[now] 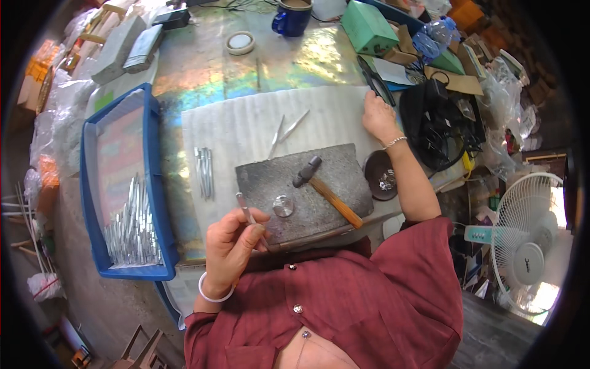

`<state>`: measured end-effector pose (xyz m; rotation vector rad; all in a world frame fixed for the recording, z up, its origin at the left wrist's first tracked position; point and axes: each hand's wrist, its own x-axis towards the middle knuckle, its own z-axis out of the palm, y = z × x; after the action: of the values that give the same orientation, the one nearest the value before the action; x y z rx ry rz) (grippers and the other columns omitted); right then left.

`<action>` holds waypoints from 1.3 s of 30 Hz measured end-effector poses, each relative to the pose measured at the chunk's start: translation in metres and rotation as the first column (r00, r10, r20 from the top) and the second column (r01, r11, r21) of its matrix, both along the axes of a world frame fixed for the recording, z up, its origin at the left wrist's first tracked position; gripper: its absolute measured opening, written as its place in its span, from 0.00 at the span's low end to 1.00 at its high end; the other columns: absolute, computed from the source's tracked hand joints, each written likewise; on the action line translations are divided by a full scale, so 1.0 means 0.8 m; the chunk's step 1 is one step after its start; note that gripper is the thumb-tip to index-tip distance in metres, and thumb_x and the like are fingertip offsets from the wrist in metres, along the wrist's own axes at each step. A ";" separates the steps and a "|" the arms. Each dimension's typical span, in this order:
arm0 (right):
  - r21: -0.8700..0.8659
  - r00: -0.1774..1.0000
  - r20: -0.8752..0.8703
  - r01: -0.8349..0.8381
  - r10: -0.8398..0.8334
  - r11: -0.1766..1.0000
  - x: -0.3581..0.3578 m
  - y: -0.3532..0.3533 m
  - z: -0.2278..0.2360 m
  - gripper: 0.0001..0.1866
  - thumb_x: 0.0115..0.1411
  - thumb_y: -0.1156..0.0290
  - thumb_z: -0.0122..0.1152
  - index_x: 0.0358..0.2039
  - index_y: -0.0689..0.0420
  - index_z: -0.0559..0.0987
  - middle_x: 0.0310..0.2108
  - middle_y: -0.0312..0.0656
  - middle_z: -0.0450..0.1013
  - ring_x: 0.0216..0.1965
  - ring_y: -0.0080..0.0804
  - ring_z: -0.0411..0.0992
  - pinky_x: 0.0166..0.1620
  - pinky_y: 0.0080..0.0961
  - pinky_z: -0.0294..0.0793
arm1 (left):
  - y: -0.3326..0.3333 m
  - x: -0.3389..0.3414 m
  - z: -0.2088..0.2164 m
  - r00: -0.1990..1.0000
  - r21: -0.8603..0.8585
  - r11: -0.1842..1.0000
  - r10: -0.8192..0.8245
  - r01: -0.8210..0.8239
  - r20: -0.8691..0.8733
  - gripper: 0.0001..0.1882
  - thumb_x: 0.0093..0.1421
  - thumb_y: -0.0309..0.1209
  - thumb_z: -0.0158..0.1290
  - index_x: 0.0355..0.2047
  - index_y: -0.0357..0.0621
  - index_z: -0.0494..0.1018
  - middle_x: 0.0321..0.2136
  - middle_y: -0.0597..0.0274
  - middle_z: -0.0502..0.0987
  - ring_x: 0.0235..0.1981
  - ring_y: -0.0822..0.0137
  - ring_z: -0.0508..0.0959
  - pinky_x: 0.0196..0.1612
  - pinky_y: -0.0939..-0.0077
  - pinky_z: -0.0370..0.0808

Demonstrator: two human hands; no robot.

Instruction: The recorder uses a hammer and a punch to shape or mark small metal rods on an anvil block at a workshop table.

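Observation:
My left hand (230, 246) pinches a slim silvery metal rod (245, 209) between thumb and fingers, at the near left of a dark slab (264, 178). On that slab lie a small hammer (335, 202) with a wooden handle and a round clear or shiny disc (283, 206). At the far right of the white foam sheet (233, 123), my right hand (382, 120) has its fingers curled at a long black tool (377, 82), which looks like pliers. Several metal rods (204, 172) lie bunched left of the slab, and pointed tweezers (286, 132) rest beyond it.
A blue tray (150, 117) with many metal rods stands at the left. Right of the slab sits a dark bowl (376, 178) with small shiny bits. A blue mug (292, 18), a round white lid (239, 43) and a green box (369, 29) stand farther back. A white fan (528, 227) is at right.

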<state>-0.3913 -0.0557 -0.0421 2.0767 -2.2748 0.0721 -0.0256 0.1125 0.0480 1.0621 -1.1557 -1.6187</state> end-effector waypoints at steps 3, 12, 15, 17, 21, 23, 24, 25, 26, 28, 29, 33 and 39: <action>-0.096 0.995 0.021 -0.094 0.096 0.991 -0.013 0.006 0.000 0.09 0.49 0.77 0.47 0.33 0.62 0.69 0.30 0.59 0.73 0.30 0.57 0.73 0.35 0.49 0.72 | -0.001 -0.002 0.004 0.997 0.027 0.999 0.048 -0.046 -0.058 0.07 0.60 0.22 0.49 0.38 0.32 0.72 0.23 0.62 0.75 0.21 0.78 0.73 0.24 0.87 0.71; -0.017 0.186 0.977 -0.436 0.109 0.900 0.132 0.171 0.156 0.06 0.57 0.79 0.56 0.36 0.64 0.73 0.25 0.32 0.69 0.22 0.13 0.66 0.26 0.11 0.66 | -0.017 -0.014 -0.026 0.980 -0.269 0.949 -0.128 0.166 0.151 0.13 0.58 0.21 0.52 0.44 0.34 0.73 0.26 0.66 0.72 0.28 0.79 0.68 0.30 0.87 0.65; -0.019 0.106 0.991 -0.479 0.079 0.878 0.167 0.191 0.151 0.07 0.56 0.80 0.57 0.36 0.64 0.73 0.26 0.34 0.71 0.24 0.14 0.68 0.27 0.11 0.68 | -0.003 -0.030 -0.021 0.998 -0.086 0.994 -0.061 0.062 0.017 0.14 0.57 0.20 0.52 0.45 0.34 0.71 0.27 0.66 0.72 0.29 0.79 0.70 0.31 0.86 0.67; -0.036 0.112 0.988 -0.502 0.106 0.864 0.180 0.195 0.145 0.06 0.57 0.80 0.57 0.36 0.64 0.73 0.27 0.35 0.71 0.25 0.15 0.69 0.27 0.12 0.69 | 0.000 -0.033 -0.015 0.997 -0.076 0.995 -0.074 0.071 -0.031 0.13 0.57 0.20 0.53 0.44 0.34 0.71 0.28 0.65 0.73 0.30 0.79 0.71 0.33 0.86 0.69; -0.185 0.152 0.951 -0.424 0.271 0.887 0.197 0.198 0.137 0.06 0.55 0.75 0.60 0.32 0.61 0.74 0.22 0.43 0.71 0.21 0.32 0.71 0.25 0.22 0.70 | 0.007 -0.032 -0.019 0.994 -0.136 0.990 -0.035 0.021 -0.103 0.07 0.58 0.20 0.53 0.38 0.34 0.72 0.30 0.62 0.75 0.33 0.77 0.75 0.36 0.85 0.72; -0.357 0.216 0.855 -0.413 0.471 0.838 0.200 0.196 0.133 0.06 0.54 0.76 0.61 0.31 0.62 0.74 0.22 0.42 0.70 0.20 0.33 0.71 0.25 0.24 0.69 | 0.010 -0.030 -0.018 0.999 -0.165 0.986 -0.041 0.035 -0.028 0.07 0.58 0.20 0.53 0.37 0.35 0.72 0.30 0.61 0.76 0.32 0.77 0.76 0.35 0.85 0.72; -0.356 0.215 0.856 -0.413 0.469 0.838 0.202 0.196 0.133 0.06 0.54 0.76 0.61 0.31 0.62 0.74 0.22 0.42 0.70 0.20 0.33 0.71 0.25 0.24 0.69 | 0.011 -0.029 -0.018 0.998 -0.195 0.979 -0.048 0.056 0.046 0.06 0.58 0.20 0.53 0.36 0.35 0.72 0.29 0.61 0.77 0.32 0.77 0.77 0.35 0.85 0.72; -0.369 0.209 0.851 -0.414 0.482 0.832 0.203 0.196 0.133 0.06 0.54 0.76 0.61 0.31 0.62 0.74 0.22 0.42 0.70 0.20 0.34 0.71 0.24 0.24 0.69 | 0.012 -0.029 -0.017 0.998 -0.192 0.980 -0.047 0.055 0.044 0.06 0.58 0.20 0.53 0.36 0.35 0.72 0.29 0.61 0.77 0.32 0.77 0.77 0.35 0.85 0.72; -0.383 0.202 0.846 -0.414 0.494 0.826 0.204 0.196 0.133 0.06 0.53 0.77 0.62 0.31 0.62 0.74 0.22 0.42 0.70 0.20 0.35 0.70 0.24 0.25 0.68 | 0.013 -0.030 -0.016 0.998 -0.188 0.981 -0.044 0.052 0.045 0.06 0.58 0.20 0.53 0.36 0.36 0.72 0.28 0.60 0.78 0.31 0.76 0.77 0.34 0.84 0.73; -0.369 0.205 0.853 -0.413 0.480 0.833 0.204 0.199 0.135 0.06 0.53 0.77 0.62 0.30 0.62 0.74 0.22 0.42 0.70 0.20 0.35 0.70 0.23 0.25 0.68 | 0.014 -0.030 -0.013 0.998 -0.181 0.982 -0.043 0.050 0.043 0.06 0.57 0.20 0.53 0.36 0.36 0.72 0.28 0.60 0.78 0.31 0.76 0.78 0.33 0.84 0.73; -0.357 0.206 0.860 -0.412 0.467 0.838 0.205 0.200 0.135 0.06 0.53 0.77 0.62 0.30 0.62 0.74 0.22 0.42 0.70 0.20 0.35 0.70 0.23 0.25 0.68 | 0.014 -0.030 -0.011 0.998 -0.192 0.980 -0.051 0.057 0.038 0.06 0.57 0.20 0.53 0.36 0.36 0.72 0.28 0.61 0.79 0.31 0.76 0.78 0.33 0.83 0.73; -0.376 0.207 0.851 -0.400 0.482 0.836 0.205 0.201 0.134 0.06 0.52 0.76 0.63 0.30 0.62 0.74 0.21 0.43 0.70 0.20 0.35 0.71 0.22 0.24 0.68 | 0.013 -0.028 -0.010 0.991 -0.232 0.965 -0.099 0.118 0.093 0.06 0.57 0.20 0.53 0.37 0.36 0.72 0.28 0.61 0.79 0.30 0.75 0.79 0.32 0.83 0.74; -0.131 0.143 0.967 -0.425 0.209 0.896 0.206 0.202 0.130 0.05 0.56 0.76 0.59 0.27 0.63 0.73 0.21 0.38 0.73 0.19 0.20 0.71 0.23 0.15 0.69 | 0.013 -0.024 -0.010 0.983 -0.027 0.983 -0.181 0.181 -0.030 0.03 0.59 0.22 0.52 0.32 0.34 0.70 0.25 0.61 0.78 0.27 0.78 0.76 0.28 0.83 0.73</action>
<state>-0.2265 0.1061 0.0615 3.1362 -2.0875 1.8211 -0.0451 0.1227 0.0399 0.9337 -1.2780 -1.7504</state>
